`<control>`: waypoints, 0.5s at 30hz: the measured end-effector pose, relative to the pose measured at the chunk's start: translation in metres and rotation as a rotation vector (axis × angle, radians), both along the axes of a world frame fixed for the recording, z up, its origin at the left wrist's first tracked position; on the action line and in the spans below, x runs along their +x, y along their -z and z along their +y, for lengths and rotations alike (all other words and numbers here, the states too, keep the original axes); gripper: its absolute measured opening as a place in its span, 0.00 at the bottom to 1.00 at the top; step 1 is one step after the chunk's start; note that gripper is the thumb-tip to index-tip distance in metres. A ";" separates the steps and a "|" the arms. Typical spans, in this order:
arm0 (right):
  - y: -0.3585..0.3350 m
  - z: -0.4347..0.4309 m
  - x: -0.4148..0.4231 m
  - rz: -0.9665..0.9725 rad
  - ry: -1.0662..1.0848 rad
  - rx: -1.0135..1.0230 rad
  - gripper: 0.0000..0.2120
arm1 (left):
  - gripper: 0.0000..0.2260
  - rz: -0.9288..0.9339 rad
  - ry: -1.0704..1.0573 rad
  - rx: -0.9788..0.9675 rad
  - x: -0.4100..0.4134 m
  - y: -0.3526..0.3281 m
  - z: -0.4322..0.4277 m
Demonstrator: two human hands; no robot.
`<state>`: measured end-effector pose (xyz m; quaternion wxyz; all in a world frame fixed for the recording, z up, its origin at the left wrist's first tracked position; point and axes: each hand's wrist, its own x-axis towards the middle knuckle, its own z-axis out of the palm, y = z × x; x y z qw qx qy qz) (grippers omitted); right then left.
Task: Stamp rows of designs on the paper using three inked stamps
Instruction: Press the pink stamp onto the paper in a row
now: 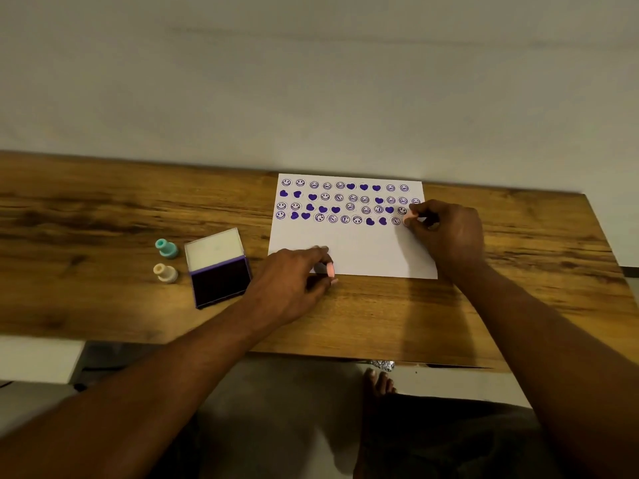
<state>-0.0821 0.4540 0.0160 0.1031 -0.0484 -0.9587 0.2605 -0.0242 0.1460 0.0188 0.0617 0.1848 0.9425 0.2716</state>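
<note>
A white paper [352, 250] lies on the wooden table [103, 209], with several rows of purple smiley and heart prints across its upper half. My right hand [446, 233] grips a pink stamp [408, 217] tilted against the paper at the right end of the lowest printed row. My left hand [294, 281] rests on the paper's near left edge, pinching a small pink round cap [330, 270] between thumb and fingers. A teal stamp [166, 248] and a cream stamp [166, 273] stand left of the open purple ink pad [221, 283].
The ink pad's raised lid [213, 252] faces me with a pale inner side. A pale wall runs right behind the table. The table's near edge sits above my knees and a bare foot [378, 382] on the floor.
</note>
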 end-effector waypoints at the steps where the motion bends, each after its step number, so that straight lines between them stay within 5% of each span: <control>1: 0.000 0.000 0.000 -0.004 0.007 0.024 0.16 | 0.16 -0.001 -0.003 0.002 0.000 0.000 0.000; 15: -0.003 -0.009 0.002 -0.028 0.056 0.154 0.14 | 0.13 -0.027 0.021 0.031 0.002 -0.004 0.000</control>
